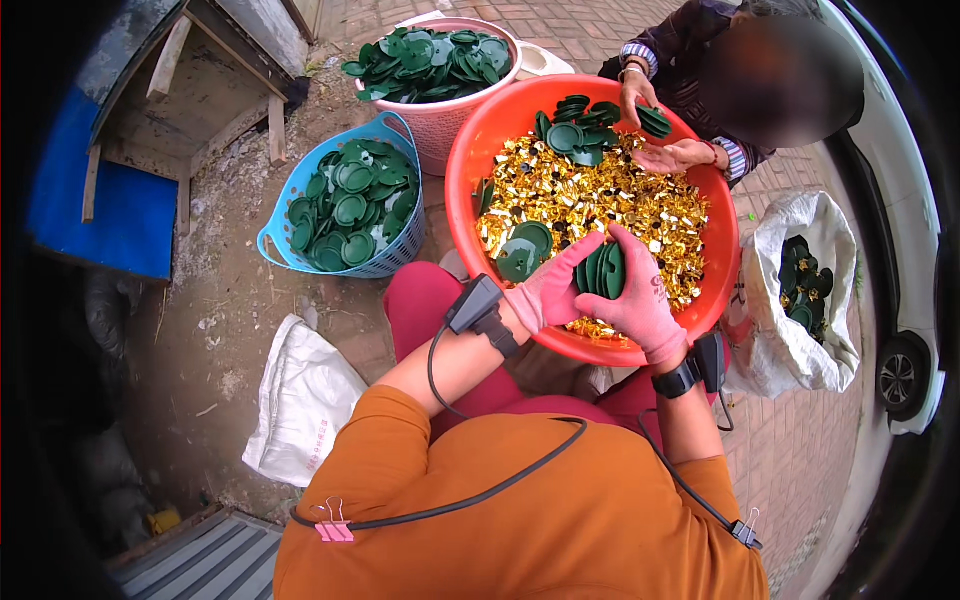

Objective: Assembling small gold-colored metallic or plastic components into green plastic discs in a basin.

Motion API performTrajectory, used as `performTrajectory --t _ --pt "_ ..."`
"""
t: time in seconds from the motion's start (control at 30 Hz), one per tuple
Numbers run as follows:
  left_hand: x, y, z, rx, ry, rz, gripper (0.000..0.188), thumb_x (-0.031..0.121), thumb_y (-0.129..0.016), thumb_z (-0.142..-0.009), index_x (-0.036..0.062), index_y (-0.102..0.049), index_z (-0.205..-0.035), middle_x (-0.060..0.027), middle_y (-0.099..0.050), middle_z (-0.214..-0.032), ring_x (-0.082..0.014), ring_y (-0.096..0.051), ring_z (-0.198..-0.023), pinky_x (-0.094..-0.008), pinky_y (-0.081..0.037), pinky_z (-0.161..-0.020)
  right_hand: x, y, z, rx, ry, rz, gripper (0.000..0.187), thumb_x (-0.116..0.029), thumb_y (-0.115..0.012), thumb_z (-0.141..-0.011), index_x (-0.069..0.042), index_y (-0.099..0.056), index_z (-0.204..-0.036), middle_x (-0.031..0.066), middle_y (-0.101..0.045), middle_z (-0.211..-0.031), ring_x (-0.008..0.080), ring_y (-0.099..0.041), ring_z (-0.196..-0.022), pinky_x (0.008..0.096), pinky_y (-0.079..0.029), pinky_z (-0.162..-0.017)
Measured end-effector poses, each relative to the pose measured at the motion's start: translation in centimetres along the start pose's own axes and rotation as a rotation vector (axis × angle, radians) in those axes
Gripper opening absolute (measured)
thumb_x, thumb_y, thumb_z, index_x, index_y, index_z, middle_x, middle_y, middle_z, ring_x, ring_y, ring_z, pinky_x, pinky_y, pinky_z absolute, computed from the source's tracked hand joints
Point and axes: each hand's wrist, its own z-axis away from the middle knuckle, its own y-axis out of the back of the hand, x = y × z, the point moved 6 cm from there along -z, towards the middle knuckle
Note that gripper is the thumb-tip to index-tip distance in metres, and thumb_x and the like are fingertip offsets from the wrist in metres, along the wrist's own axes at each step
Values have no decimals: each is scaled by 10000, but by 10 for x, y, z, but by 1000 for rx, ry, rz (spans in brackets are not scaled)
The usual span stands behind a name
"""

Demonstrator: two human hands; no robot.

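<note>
Both my hands wear pink gloves and are over the near side of a big red-orange basin (724, 240). Between them is a stack of flat green plastic discs (601, 271). My left hand (551, 292) presses on the stack's left side, while my right hand (643, 297) wraps its right side with the thumb on top. Small shiny gold pieces (560, 195), with some black bits among them, fill the basin. A few loose green discs (530, 246) lie just beyond my left hand. More discs (582, 132) rest at the basin's far side.
Across the basin a co-worker's hand (638, 93) holds several green discs. A blue basket (405, 240) and a pink tub (435, 130), both heaped with discs, stand left. White sacks (820, 350) (312, 400) flank me. A wooden frame (225, 100) and a white car (915, 340) are farther out.
</note>
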Motion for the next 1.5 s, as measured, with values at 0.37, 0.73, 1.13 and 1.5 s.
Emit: performTrajectory --t 0.37,0.73,1.13,1.5 --pt "15 16 -3 -111 89 59 420 268 -614 -948 70 -533 -1309 -99 -595 -1299 -214 -577 -1187 -393 -449 -1039 -23 -7 -27 -132 125 342 1072 -449 -861 -545 16 -378 -1381 207 -534 -1237 400 -498 -1174 490 -333 -1061" --pt "30 21 -5 -142 -129 171 582 357 -705 -866 99 -499 -1345 -112 -572 -1321 -256 -564 -1206 -438 -463 -1021 -17 -13 -55 -104 9 -324 1068 -507 -834 -635 17 -348 -1429 178 -482 -1362 299 -456 -1290 420 -343 -1097" --pt "70 17 5 -120 -261 90 705 475 -690 -840 101 -439 -1382 -201 -522 -1322 -455 -511 -1201 -523 -549 -874 98 -48 15 -346 -354 166 241 -199 -688 -802 -66 -657 -1001 81 -665 -888 188 -623 -717 310 -505 -670" --pt "77 16 3 -124 -294 27 619 419 -658 -877 111 -454 -1373 -157 -531 -1336 -391 -526 -1219 -529 -523 -915 113 -86 4 -308 -104 445 389 -218 -633 -804 -93 -576 -1168 164 -621 -967 343 -632 -828 450 -520 -721"
